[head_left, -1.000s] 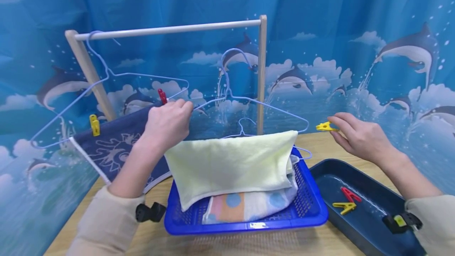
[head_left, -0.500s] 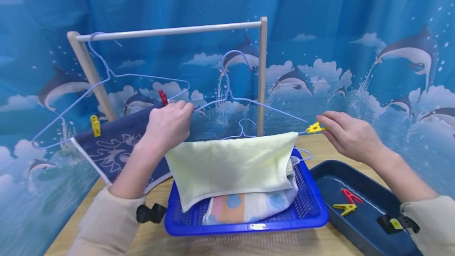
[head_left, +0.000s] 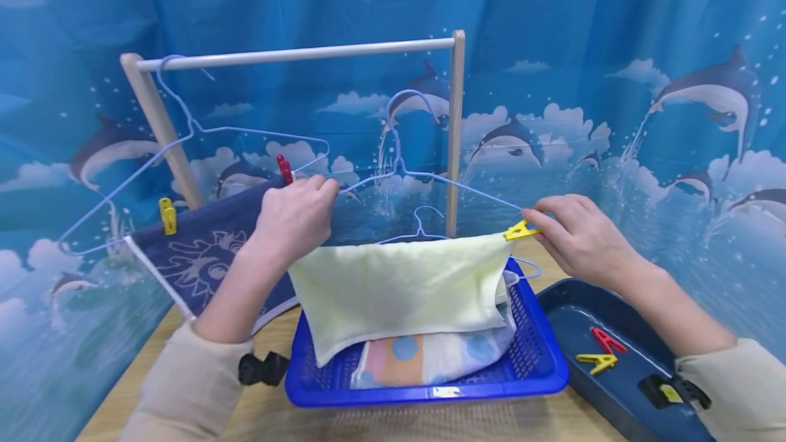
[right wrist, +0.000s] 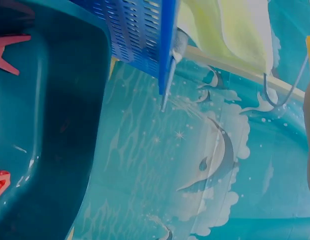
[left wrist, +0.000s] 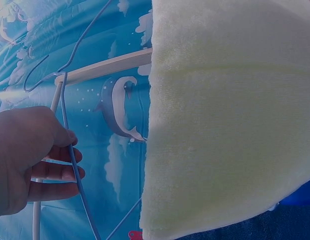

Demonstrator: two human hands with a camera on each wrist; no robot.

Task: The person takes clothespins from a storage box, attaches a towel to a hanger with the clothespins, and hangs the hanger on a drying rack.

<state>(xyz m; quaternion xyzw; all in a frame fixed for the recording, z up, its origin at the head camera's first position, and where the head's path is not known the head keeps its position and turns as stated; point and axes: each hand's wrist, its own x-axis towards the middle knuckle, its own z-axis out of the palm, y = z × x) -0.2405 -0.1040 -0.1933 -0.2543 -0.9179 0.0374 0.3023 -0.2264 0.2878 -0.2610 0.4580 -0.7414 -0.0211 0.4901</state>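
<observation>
Far left: navy cloth (head_left: 209, 251) on a wire hanger (head_left: 192, 124), hooked over the rack's rail (head_left: 295, 54). Yellow peg (head_left: 168, 217) bites its top edge, presumably against slipping. Red peg (head_left: 284, 169) shows further along; its bite is hidden. Cloth is thin-looking, white print, white trim. Rail is round and silvery, rack posts (head_left: 456, 128) pale wood.

Left grip (head_left: 297, 213) pinches one arm of the second hanger (head_left: 399, 164), thumb over, fingers behind. Probably steadying it, since its hook sits on nothing. Slim, pale blue wire.

Pale yellow towel (head_left: 399, 285) hangs below that, in front of and over the blue basket (head_left: 393, 398). Straight top edge, so likely draped on the hanger's lower bar; bar hidden. Fuzzy pile.

Basket: perforated plastic, on the wood-grain surface (head_left: 264, 415). Soft patterned cloth (head_left: 405, 357) inside, likely kept within reach.

Right grip (head_left: 577, 234) pinches the right-hand yellow peg (head_left: 520, 230) at the towel's upper right corner, touching it. Presumably there to fix it; can't tell if it's clamped.

Far right: dark tray (head_left: 577, 309), smooth, glossy, rounded corners, corralling loose A-shaped pegs (head_left: 597, 362).
</observation>
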